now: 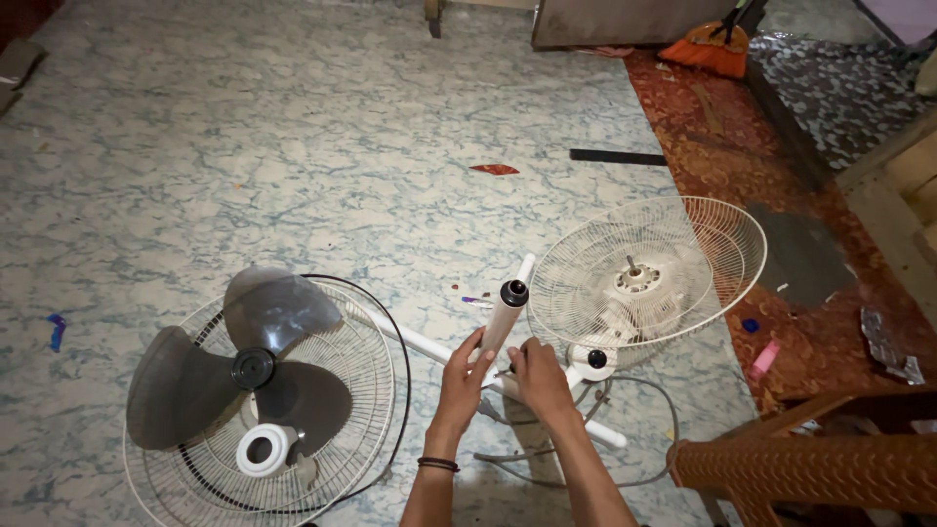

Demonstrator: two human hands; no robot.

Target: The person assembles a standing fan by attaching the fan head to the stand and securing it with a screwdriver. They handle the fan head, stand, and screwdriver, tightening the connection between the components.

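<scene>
A white fan pole (502, 318) with a black collar at its top stands tilted in front of me. My left hand (465, 376) grips its lower part from the left. My right hand (536, 373) rests against the pole's base from the right, fingers curled. Behind the pole, the rear wire guard with the fan motor (639, 273) leans to the right. A front wire guard (293, 410) lies flat at the left, with a grey three-blade propeller (244, 366) and a white round cap (262, 451) on it.
White cross legs of the base (420, 342) and a grey cord (625, 390) lie under my hands. A brown plastic chair (810, 468) stands at the lower right. A red patterned mat (742, 176), a black strip (617, 156) and an orange broom (705, 44) are farther back.
</scene>
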